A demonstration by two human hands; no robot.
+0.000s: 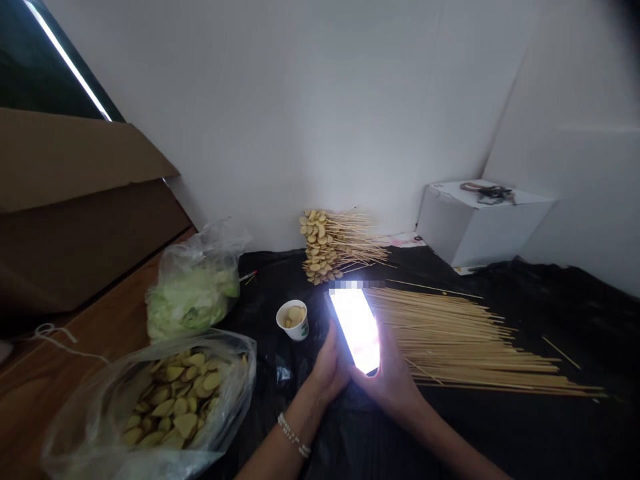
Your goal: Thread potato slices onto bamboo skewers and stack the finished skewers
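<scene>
Beside the wooden skewers [465, 340], above black plastic [525, 427], 2 hands [393, 383] in a joint grip around 1 bright-screened phone [356, 327]

The phone screen [356, 330] is white, sticks [460, 340] tan, sheeting [510, 430] black.

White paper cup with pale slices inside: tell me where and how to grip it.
I'd grip the white paper cup around its outer wall, below the rim, left hand coming from the near right. The cup stands upright, that side faces the hand, and its open mouth holds pale slices, so stay outside. First free that hand from the dark-edged phone with the glowing screen.
</scene>
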